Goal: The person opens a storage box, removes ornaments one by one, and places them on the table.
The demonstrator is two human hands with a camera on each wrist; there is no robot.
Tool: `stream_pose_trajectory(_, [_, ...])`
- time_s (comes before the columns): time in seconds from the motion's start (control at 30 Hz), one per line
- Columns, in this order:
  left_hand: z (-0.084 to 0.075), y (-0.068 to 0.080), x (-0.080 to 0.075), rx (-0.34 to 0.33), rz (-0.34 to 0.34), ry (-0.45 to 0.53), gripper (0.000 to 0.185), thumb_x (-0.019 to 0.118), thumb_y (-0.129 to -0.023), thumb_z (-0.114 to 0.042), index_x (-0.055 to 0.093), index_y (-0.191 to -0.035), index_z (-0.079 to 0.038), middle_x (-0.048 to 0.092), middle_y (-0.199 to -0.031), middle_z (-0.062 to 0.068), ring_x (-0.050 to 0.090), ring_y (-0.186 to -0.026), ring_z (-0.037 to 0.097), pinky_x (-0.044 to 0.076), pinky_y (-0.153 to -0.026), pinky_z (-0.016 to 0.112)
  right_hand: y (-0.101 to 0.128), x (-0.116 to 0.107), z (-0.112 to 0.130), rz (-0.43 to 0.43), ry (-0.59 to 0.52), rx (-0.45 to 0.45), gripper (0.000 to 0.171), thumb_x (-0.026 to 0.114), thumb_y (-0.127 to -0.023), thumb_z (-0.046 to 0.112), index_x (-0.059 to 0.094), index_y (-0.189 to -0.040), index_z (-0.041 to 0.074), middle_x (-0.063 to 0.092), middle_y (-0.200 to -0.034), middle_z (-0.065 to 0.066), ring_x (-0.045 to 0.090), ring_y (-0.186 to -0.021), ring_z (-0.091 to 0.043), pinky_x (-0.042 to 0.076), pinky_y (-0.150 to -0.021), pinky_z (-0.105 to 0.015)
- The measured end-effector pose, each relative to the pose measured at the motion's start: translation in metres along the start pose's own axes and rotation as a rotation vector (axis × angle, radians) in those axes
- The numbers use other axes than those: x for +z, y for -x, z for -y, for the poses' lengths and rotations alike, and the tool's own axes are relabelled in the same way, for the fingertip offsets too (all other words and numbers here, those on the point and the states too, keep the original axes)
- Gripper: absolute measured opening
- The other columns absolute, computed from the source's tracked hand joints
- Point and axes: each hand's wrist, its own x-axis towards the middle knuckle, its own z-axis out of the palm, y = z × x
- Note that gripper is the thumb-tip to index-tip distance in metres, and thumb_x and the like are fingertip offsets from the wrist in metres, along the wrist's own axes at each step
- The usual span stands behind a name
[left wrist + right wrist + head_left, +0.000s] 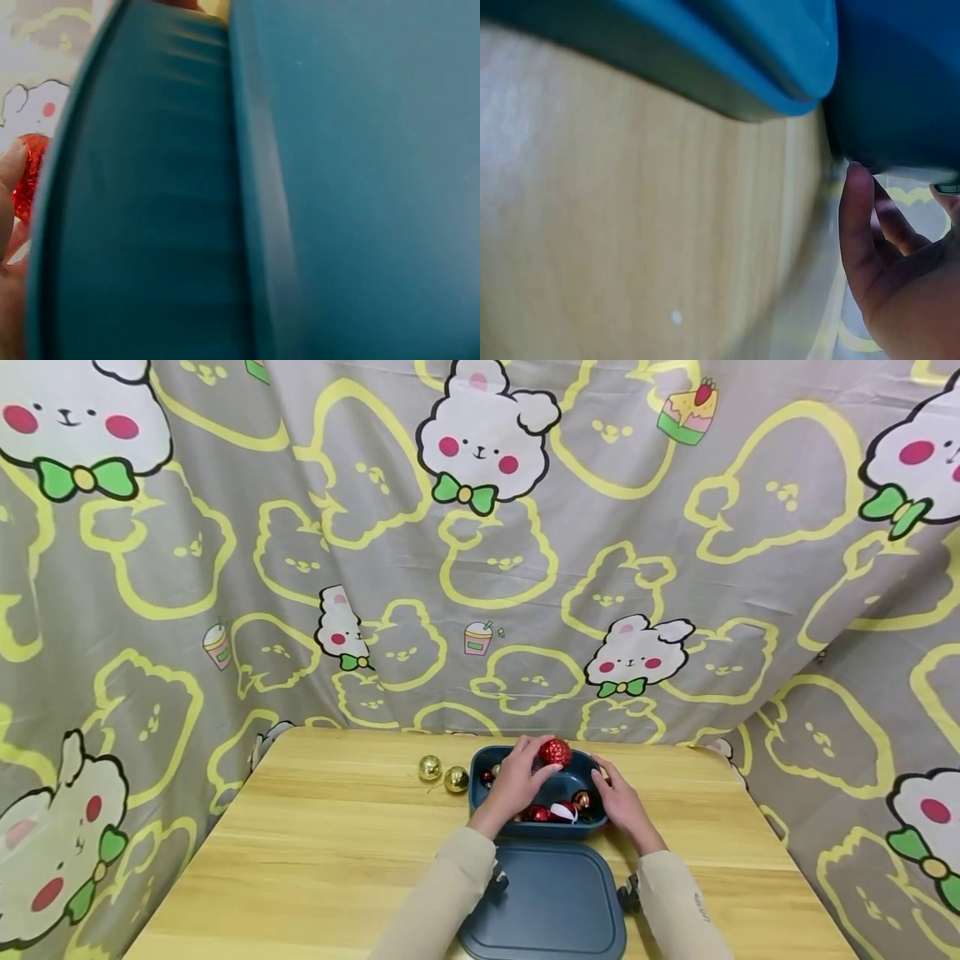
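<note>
My left hand (542, 762) holds a red glitter ball (556, 752) over the far part of a dark blue box (592, 828); the ball (25, 180) also shows at the left edge of the left wrist view beside a fingertip (7, 196). Inside the box lie several small baubles, red (537, 813), red-and-white (564, 811) and copper (581, 799). My right hand (613, 792) rests against the box's right rim with relaxed fingers (861, 217) touching the box wall (900, 82).
The box's blue lid (551, 902) lies flat on the wooden table (322, 852) just in front of the box. Two gold baubles (442, 773) sit left of the box. A cartoon-print cloth (480, 543) hangs behind and beside the table.
</note>
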Motion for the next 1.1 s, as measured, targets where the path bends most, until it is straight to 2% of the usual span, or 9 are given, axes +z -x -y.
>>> stream_pose_trajectory(0.17, [-0.003,0.005,-0.014,0.000,0.003,0.044,0.053,0.063,-0.103,-0.041,0.052,-0.151,-0.022,0.059,-0.127,0.006,0.066,-0.099,0.025,0.057,-0.083,0.030,0.001,-0.001,0.001,-0.003,0.002,-0.013,0.053,0.036,-0.114,0.041,0.037,-0.161,0.018,0.051,-0.150,-0.030,0.053,-0.134,-0.048,0.039,-0.114,-0.066])
stream_pose_trajectory(0.43, [-0.002,0.012,-0.042,0.000,-0.002,0.102,0.055,0.065,-0.103,-0.036,0.051,-0.153,-0.018,0.057,-0.135,0.007,0.066,-0.108,0.024,0.059,-0.090,0.036,-0.001,0.000,0.001,-0.019,-0.004,-0.021,0.052,0.036,-0.114,0.041,0.038,-0.160,0.018,0.052,-0.149,-0.030,0.053,-0.133,-0.048,0.039,-0.114,-0.066])
stream_pose_trajectory(0.63, [0.004,0.022,-0.063,0.005,-0.034,0.106,0.053,0.068,-0.101,-0.033,0.053,-0.151,-0.021,0.059,-0.129,0.008,0.066,-0.105,0.021,0.060,-0.090,0.037,0.001,-0.002,0.000,-0.007,0.000,-0.022,0.053,0.034,-0.114,0.043,0.037,-0.161,0.019,0.049,-0.152,-0.029,0.052,-0.135,-0.048,0.038,-0.115,-0.066])
stream_pose_trajectory(0.77, [0.009,0.026,-0.075,0.000,-0.055,0.083,0.055,0.068,-0.101,-0.034,0.052,-0.152,-0.023,0.059,-0.130,0.009,0.066,-0.106,0.021,0.060,-0.090,0.039,0.002,-0.006,0.001,-0.007,-0.017,-0.024,0.053,0.035,-0.114,0.042,0.036,-0.161,0.018,0.048,-0.152,-0.030,0.051,-0.135,-0.048,0.038,-0.116,-0.066])
stream_pose_trajectory(0.9, [0.020,0.031,-0.086,-0.002,-0.076,0.088,0.055,0.070,-0.100,-0.031,0.054,-0.151,-0.017,0.059,-0.133,0.012,0.066,-0.107,0.023,0.061,-0.089,0.044,0.003,-0.005,0.003,-0.001,-0.015,-0.025,0.052,0.035,-0.114,0.040,0.037,-0.161,0.018,0.048,-0.152,-0.030,0.051,-0.136,-0.048,0.038,-0.115,-0.066])
stream_pose_trajectory(1.1, [0.032,0.040,-0.098,0.011,-0.106,0.098,0.052,0.071,-0.099,-0.028,0.056,-0.147,-0.012,0.060,-0.131,0.012,0.065,-0.108,0.023,0.061,-0.086,0.033,0.003,-0.002,0.002,0.001,-0.012,-0.022,0.052,0.035,-0.114,0.041,0.037,-0.161,0.018,0.047,-0.154,-0.030,0.050,-0.137,-0.049,0.037,-0.116,-0.067])
